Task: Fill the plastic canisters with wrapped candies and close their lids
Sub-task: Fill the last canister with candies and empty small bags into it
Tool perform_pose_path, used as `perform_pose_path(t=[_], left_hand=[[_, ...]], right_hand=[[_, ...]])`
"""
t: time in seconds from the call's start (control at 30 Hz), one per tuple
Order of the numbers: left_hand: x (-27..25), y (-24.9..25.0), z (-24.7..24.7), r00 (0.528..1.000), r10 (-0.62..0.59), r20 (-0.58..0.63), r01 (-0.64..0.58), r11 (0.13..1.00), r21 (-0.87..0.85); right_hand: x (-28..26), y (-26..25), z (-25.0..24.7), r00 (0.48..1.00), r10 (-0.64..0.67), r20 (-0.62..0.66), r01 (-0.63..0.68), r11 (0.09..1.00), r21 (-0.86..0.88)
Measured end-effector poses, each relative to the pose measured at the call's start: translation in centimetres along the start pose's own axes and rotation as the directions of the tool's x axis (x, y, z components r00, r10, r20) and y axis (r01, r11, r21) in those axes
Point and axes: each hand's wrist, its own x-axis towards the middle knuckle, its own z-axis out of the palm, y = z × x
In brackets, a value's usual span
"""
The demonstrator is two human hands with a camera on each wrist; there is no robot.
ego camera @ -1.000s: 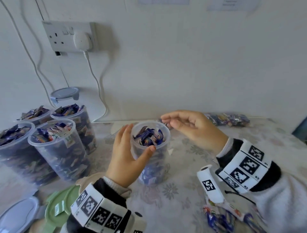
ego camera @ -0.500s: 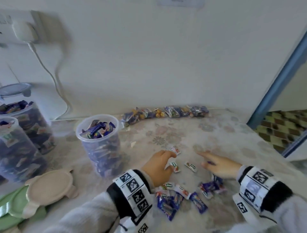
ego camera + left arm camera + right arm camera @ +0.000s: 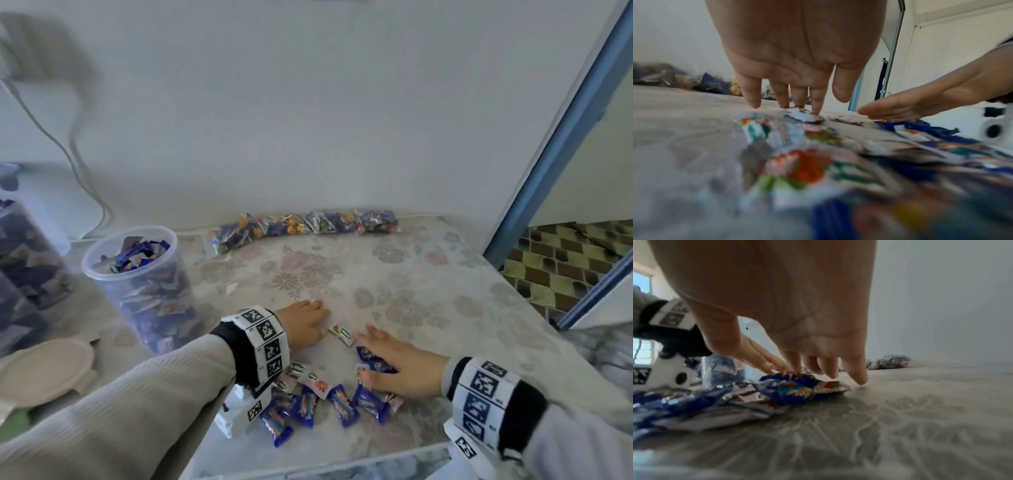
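An open clear canister (image 3: 137,284), nearly full of blue wrapped candies, stands left of my hands. Loose candies (image 3: 308,401) in blue and white wrappers lie on the floral tablecloth near the front edge. My left hand (image 3: 305,325) reaches down with straight fingers (image 3: 816,104), the tips touching a white-wrapped candy (image 3: 801,116). My right hand (image 3: 397,363) lies low and flat beside it, fingers extended over a blue-wrapped candy (image 3: 791,389). Another white candy (image 3: 340,334) sits between the two hands. Neither hand holds anything.
More filled canisters (image 3: 24,246) stand at the far left. A beige lid (image 3: 44,370) lies in front of them. A row of bagged lollipops (image 3: 305,226) runs along the wall. The table's right edge (image 3: 534,308) drops off beside a blue door frame.
A second ago my left hand held the canister with the right hovering over it. Both hands have since come down to the loose candies, and the right has slid left toward the pile.
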Motion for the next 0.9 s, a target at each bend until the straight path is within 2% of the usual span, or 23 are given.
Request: perform_pose_path(t=[0.13, 0.27, 0.43, 0.53, 0.6, 0.7, 0.8, 0.9], left_hand=[[-2.8, 1.1, 1.0, 0.999, 0.039, 0.026, -0.039, 0.999, 0.012], [-4.7, 1.1, 2.1, 0.999, 0.015, 0.039, -0.013, 0.999, -0.037], [-7.5, 0.4, 3.4, 0.987, -0.111, -0.115, 0.101, 0.991, -0.089], [-9.8, 0.6, 5.0, 0.956, -0.205, -0.209, 0.157, 0.962, -0.223], [-11.1, 1.3, 6.7, 0.94, -0.274, -0.202, 0.198, 0.923, -0.328], [-11.5, 2.4, 10.0, 0.917, -0.339, -0.211, 0.243, 0.893, -0.38], [-10.4, 3.1, 12.3, 0.856, -0.416, -0.308, 0.26, 0.86, -0.439], [-8.9, 3.7, 12.7, 0.783, -0.464, -0.414, 0.274, 0.855, -0.44]], right_hand=[[1.8, -0.6, -0.3, 0.999, -0.041, 0.004, 0.041, 0.993, -0.107], [2.3, -1.7, -0.6, 0.996, -0.086, 0.031, 0.09, 0.982, -0.167], [0.7, -0.9, 0.0, 0.991, -0.133, 0.008, 0.132, 0.978, -0.162], [-1.3, 0.0, 1.3, 0.994, -0.086, -0.064, 0.078, 0.989, -0.125], [-2.6, 0.5, 2.4, 0.991, -0.03, -0.134, 0.02, 0.997, -0.078], [-3.4, 1.3, 4.8, 0.973, 0.01, -0.232, -0.013, 1.0, -0.013], [-2.9, 1.6, 7.0, 0.939, 0.044, -0.342, -0.032, 0.999, 0.041], [-1.6, 1.4, 8.4, 0.885, 0.058, -0.461, -0.066, 0.998, -0.001]])
